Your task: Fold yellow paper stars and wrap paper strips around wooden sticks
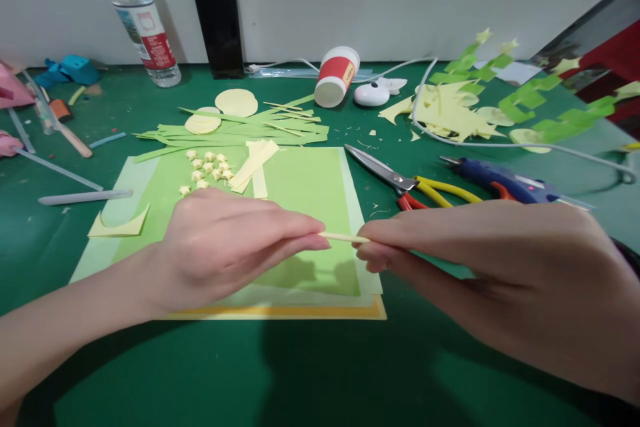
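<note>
Between my two hands a thin pale yellow paper strip [344, 237] is stretched level, seen nearly edge-on. My left hand [225, 240] pinches its left end between thumb and fingers. The right end is gripped the same way by my right hand [500, 267]. Both hands hover over stacked green paper sheets [310, 193]. Behind my left hand lie several small folded paper stars [209, 167]. Beside them, loose pale yellow strips [255, 167] cross one another. A curved paper offcut [120, 223] rests on the sheets' left side.
Scissors [400, 180] and a blue glue gun [500, 177] lie beyond my right hand. Green strips [230, 132], paper circles [237, 102], a tipped paper cup [337, 77] and a white cable [500, 144] are farther back. A bottle [145, 27] and phone [215, 17] stand by the wall.
</note>
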{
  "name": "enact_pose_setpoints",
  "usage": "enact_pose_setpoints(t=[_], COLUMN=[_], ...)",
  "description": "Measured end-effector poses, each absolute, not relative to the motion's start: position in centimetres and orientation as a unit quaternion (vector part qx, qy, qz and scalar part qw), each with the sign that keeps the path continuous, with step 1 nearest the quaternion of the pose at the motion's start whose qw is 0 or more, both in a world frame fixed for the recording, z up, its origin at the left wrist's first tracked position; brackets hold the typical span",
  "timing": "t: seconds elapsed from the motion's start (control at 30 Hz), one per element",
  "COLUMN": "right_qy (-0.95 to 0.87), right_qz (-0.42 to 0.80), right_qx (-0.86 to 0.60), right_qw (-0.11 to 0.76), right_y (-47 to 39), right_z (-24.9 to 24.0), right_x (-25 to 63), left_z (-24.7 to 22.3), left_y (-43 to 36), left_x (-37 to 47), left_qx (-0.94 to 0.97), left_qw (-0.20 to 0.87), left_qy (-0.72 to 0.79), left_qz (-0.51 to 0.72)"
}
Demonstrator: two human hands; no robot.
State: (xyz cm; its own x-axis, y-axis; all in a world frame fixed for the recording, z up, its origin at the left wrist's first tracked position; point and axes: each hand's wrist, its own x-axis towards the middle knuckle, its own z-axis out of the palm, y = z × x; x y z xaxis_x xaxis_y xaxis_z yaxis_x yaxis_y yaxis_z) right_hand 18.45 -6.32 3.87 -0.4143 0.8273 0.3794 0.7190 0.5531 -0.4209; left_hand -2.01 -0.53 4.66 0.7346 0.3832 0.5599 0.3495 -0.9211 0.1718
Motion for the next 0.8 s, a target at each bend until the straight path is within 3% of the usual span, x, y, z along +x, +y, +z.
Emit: enact_pose_setpoints(t=[0.17, 0.37, 0.63, 0.8], right_qy=[-0.841, -0.856, -0.851, -0.854], right_qz=[-0.071, -0.108, -0.089, 0.062], right_qx=[-0.425, -0.395, -0.393, -0.403], right_qw=[0.326, 0.315, 0.337, 0.323], right_y=[-6.5, -6.1, -6.3, -5.8], right_z=[3.4, 3.6, 3.4, 2.5], right_x=[18.6, 18.6, 18.9, 19.7], left_z=[4.9, 4.7, 2.8, 1.9], left_y=[-0.6, -0.8, -0.5, -0.5], left_x=[-2.0, -1.9, -1.7, -1.5], left_qx=[0.93, 0.912, 0.929, 0.934], left_qw=[0.056, 0.129, 0.21, 0.271], left_qy=[0.218, 0.242, 0.172, 0.152], left_qz=[0.292, 0.303, 0.252, 0.179])
